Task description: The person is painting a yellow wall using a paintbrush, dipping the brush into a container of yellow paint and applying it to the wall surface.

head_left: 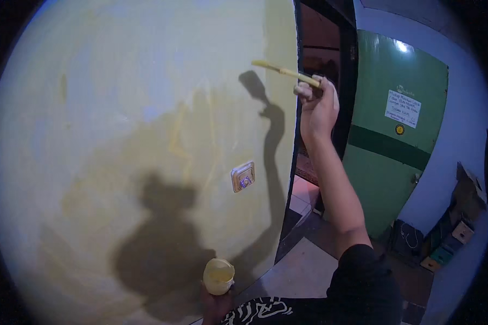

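Observation:
My right hand [317, 103] is raised near the right edge of a pale yellow wall [119, 108], closed on the wooden handle of a paintbrush [287, 72] whose yellowed bristles point left. The brush's shadow falls on the wall just left and below it. Low in the view, my left hand [217, 300] grips a pale yellow cup [218, 275] with yellowish paint inside; most of those fingers are hidden behind it. A square wall socket or switch [243, 177] sits on the painted surface below my raised arm.
A dark doorway [322, 46] adjoins the wall. To its right stand an open green door [385, 162] with a paper sign and a bluish white wall [461, 124]. Cardboard and small boxes [461, 233] lie at the lower right beside a black bag [406, 235] on the tiled floor [303, 271].

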Demonstrator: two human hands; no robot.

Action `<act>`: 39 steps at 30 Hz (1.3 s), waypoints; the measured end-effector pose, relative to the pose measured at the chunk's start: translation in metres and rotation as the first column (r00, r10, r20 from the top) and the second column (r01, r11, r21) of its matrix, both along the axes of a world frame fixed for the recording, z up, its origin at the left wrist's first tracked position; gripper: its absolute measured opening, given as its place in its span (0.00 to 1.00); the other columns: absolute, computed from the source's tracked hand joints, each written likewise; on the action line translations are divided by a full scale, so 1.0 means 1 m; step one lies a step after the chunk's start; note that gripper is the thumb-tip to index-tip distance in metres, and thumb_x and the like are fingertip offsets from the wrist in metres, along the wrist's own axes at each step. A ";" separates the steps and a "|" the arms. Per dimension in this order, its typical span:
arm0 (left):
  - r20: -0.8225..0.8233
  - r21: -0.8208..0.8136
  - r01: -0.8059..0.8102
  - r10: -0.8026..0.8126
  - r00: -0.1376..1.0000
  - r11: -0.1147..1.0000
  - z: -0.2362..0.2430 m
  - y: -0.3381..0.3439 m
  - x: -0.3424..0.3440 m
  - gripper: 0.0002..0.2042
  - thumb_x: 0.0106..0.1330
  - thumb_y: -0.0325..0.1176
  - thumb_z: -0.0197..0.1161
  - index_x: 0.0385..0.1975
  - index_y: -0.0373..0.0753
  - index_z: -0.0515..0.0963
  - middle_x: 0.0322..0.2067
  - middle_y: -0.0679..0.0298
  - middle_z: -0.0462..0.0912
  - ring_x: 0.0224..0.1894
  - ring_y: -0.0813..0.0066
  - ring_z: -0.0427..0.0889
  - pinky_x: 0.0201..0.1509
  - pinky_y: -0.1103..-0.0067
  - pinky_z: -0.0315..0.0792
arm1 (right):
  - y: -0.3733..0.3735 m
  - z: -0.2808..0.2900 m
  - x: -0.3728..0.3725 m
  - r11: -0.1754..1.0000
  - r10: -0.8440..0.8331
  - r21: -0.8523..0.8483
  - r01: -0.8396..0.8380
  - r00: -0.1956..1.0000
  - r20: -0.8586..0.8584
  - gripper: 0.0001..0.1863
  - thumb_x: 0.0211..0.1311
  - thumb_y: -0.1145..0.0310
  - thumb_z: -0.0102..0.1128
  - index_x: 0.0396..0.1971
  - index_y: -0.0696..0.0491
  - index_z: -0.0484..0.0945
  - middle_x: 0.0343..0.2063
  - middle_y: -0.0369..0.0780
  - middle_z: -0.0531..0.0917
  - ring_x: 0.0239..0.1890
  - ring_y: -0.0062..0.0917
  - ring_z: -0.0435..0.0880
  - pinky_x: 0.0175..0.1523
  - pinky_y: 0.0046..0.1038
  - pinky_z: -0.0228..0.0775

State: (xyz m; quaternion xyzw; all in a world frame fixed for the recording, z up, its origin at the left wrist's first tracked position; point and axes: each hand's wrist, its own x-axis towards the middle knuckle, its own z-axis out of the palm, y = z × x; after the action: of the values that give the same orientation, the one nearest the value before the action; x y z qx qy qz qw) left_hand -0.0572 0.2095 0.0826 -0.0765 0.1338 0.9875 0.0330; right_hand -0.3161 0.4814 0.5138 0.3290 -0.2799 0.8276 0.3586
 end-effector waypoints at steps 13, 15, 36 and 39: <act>0.117 -0.010 -0.250 0.249 0.961 0.968 0.012 0.043 -0.013 0.35 0.67 0.66 0.50 0.64 0.45 0.64 0.55 0.57 0.74 0.52 0.58 0.78 0.53 0.62 0.79 | -0.012 0.163 -0.117 0.923 -0.384 -0.114 0.368 0.856 -0.346 0.08 0.66 0.73 0.57 0.38 0.64 0.76 0.27 0.46 0.84 0.26 0.30 0.87 0.35 0.29 0.83; 0.032 -0.117 -0.217 0.222 0.974 0.969 0.010 0.041 -0.015 0.39 0.64 0.70 0.50 0.65 0.45 0.63 0.58 0.57 0.72 0.56 0.58 0.75 0.56 0.63 0.74 | -0.013 0.152 -0.124 0.941 -0.337 -0.101 0.322 0.886 -0.317 0.09 0.65 0.72 0.60 0.36 0.63 0.78 0.25 0.42 0.83 0.23 0.24 0.85 0.30 0.25 0.80; 0.167 -0.026 0.045 -0.040 0.985 0.999 -0.004 0.040 -0.032 0.39 0.65 0.71 0.44 0.64 0.45 0.64 0.53 0.55 0.77 0.46 0.57 0.82 0.38 0.69 0.82 | 0.047 -0.119 -0.067 0.323 -0.688 0.491 0.809 0.557 -0.465 0.08 0.65 0.74 0.62 0.41 0.62 0.82 0.21 0.37 0.82 0.18 0.12 0.76 0.24 0.17 0.67; 0.121 -0.007 0.089 -0.088 0.989 0.996 -0.002 0.042 -0.033 0.38 0.65 0.70 0.46 0.64 0.44 0.65 0.53 0.55 0.77 0.47 0.57 0.82 0.40 0.70 0.83 | 0.044 -0.077 -0.059 0.480 -0.673 0.474 0.738 0.657 -0.341 0.08 0.65 0.73 0.62 0.41 0.61 0.81 0.24 0.38 0.82 0.22 0.15 0.79 0.27 0.19 0.70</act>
State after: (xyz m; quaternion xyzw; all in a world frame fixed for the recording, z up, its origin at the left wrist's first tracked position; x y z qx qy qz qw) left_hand -0.0907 0.2515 0.0810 -0.1304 0.1411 0.9777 0.0843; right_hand -0.3750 0.5255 0.4365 0.3207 -0.6060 0.4608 0.5636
